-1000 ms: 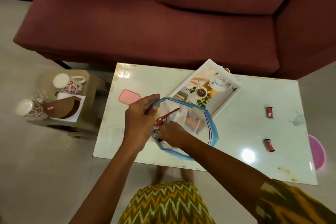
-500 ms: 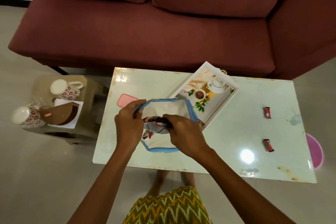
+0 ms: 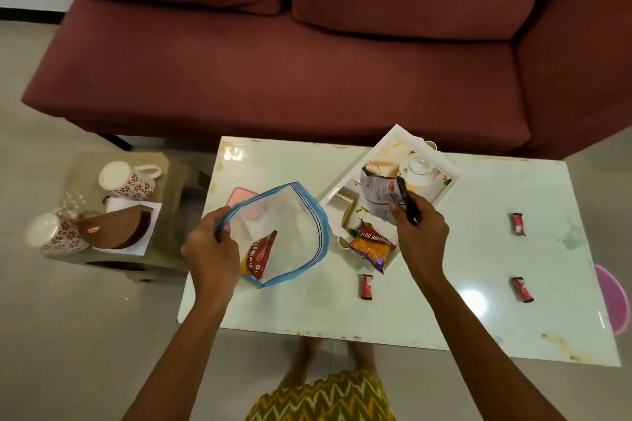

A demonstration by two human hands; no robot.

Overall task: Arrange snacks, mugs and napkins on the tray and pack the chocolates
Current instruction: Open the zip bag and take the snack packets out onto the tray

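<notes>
My left hand grips the rim of a clear zip bag with a blue edge, held open over the table; a red snack packet lies inside it. My right hand holds a grey snack packet over the white printed tray. A purple and orange snack packet rests at the tray's near end. Three small red chocolates lie on the table: one near the tray, two at the right.
The white table stands before a maroon sofa. A pink square lid lies behind the bag. At the left, a low stool carries two flowered mugs, a brown napkin holder and white napkins. A pink round object sits past the table's right edge.
My right hand came out of the bag with the grey packet and moved right over the tray. A purple packet now lies on the tray and one chocolate beside it.
</notes>
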